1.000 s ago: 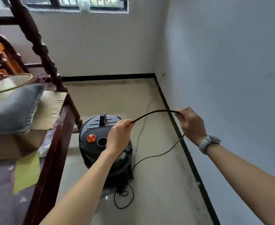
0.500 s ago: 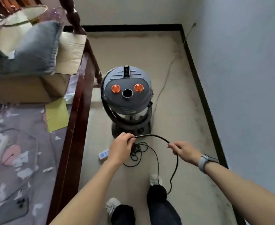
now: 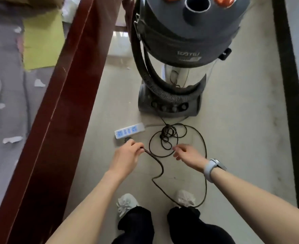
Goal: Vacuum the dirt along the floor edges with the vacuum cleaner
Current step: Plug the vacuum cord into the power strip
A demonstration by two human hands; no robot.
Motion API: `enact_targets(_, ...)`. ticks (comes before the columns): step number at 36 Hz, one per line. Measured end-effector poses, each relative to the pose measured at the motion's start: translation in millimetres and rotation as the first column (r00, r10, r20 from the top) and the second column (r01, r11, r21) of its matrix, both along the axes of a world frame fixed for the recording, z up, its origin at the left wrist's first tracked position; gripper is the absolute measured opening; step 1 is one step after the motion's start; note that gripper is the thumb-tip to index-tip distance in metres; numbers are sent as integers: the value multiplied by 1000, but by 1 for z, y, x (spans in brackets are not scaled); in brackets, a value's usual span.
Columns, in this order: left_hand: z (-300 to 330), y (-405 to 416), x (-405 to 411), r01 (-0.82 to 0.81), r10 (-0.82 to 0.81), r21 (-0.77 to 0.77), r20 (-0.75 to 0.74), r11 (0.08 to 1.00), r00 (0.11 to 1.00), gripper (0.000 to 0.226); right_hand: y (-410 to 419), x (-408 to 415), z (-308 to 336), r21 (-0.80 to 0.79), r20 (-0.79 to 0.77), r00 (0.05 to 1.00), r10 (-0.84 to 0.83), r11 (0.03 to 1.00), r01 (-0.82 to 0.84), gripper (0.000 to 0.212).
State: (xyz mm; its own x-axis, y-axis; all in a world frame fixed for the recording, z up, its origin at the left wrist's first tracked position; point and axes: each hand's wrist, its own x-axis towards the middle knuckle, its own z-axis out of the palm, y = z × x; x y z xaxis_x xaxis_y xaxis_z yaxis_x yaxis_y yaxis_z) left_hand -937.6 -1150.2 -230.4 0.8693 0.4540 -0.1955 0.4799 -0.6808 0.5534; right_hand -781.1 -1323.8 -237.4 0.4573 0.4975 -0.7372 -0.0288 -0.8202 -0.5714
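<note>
On the pale floor between the bed frame and the wall, the grey canister vacuum cleaner (image 3: 185,50) is standing upright, its ribbed hose (image 3: 162,93) looping down around its base. Its black power cord (image 3: 204,147) is trailing from the base into a tangled coil just in front of it, then sweeping round in a wide loop toward the person's feet. The left hand (image 3: 127,155) is pinching the cord near its end, fingers curled round it, just below a white power strip (image 3: 129,130) with blue sockets that is lying on the floor. The plug itself is mostly hidden behind that hand. The right hand (image 3: 189,155) is hovering beside the coil with fingers loosely spread, gripping nothing; a pale smartwatch (image 3: 213,167) is sitting on its wrist. Two light sneakers (image 3: 125,204) are showing below dark trousers. To the left, the dark red wooden bed rail (image 3: 64,95) is running diagonally, with a yellow sheet (image 3: 43,37) on the grey bedding beyond it. A black skirting strip (image 3: 289,85) is lining the wall on the right.
</note>
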Motion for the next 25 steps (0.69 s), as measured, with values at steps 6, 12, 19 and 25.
enact_targets(6,-120,22,-5,40,-66,125,210,991,975,31,52,-6,-134,53,-53,997,51,997,-48,33)
enact_targets(12,-212,27,-17,179,-308,379,314,908,898,21,124,-9,-237,-30,-594,742,-311,930,366,35)
enact_targets(19,-280,20,-23,358,-523,460,306,813,796,17,169,1,-298,-140,-824,321,-466,717,683,19)
enact_targets(25,-302,20,-16,323,-517,479,353,816,780,15,175,12,-309,-114,-752,519,-406,856,504,25)
